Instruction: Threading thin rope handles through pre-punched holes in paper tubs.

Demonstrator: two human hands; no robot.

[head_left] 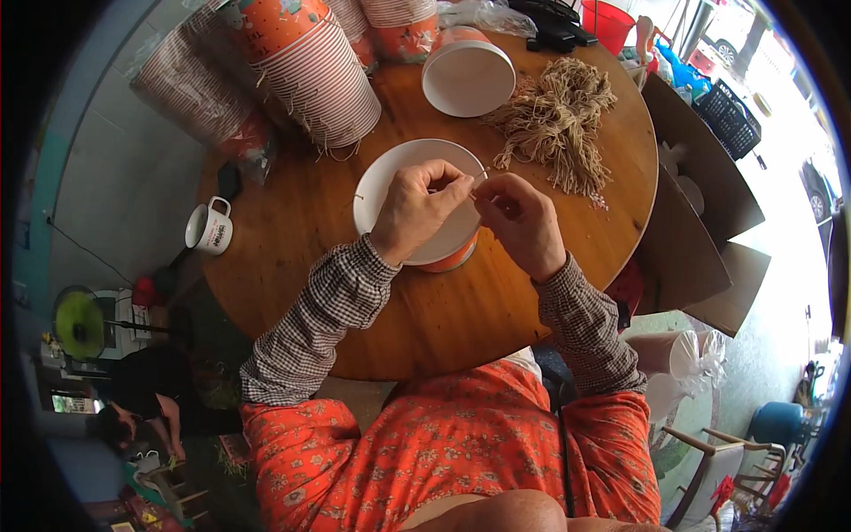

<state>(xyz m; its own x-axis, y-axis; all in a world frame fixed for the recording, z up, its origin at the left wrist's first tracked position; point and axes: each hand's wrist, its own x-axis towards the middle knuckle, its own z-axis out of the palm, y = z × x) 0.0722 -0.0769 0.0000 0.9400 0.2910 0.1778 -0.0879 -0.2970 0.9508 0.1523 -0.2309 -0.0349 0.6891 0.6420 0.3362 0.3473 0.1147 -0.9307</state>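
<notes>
My left hand (420,209) and right hand (523,222) pinch close together above the right side of the white-lined paper bucket (376,206); I cannot tell on what. Beyond, string (558,120) lies bundled on the table (479,324).

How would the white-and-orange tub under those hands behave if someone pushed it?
The tub would likely slide easily: it looks thin-walled, and the wooden table appears smooth. It might dent if squeezed, since its wall looks papery, like the nested tubs.

An orange bucket (446,234), white inside, stands mouth-up at mid-frame; above its right side, a tiny pinched item (473,194) is mostly hidden.
</notes>
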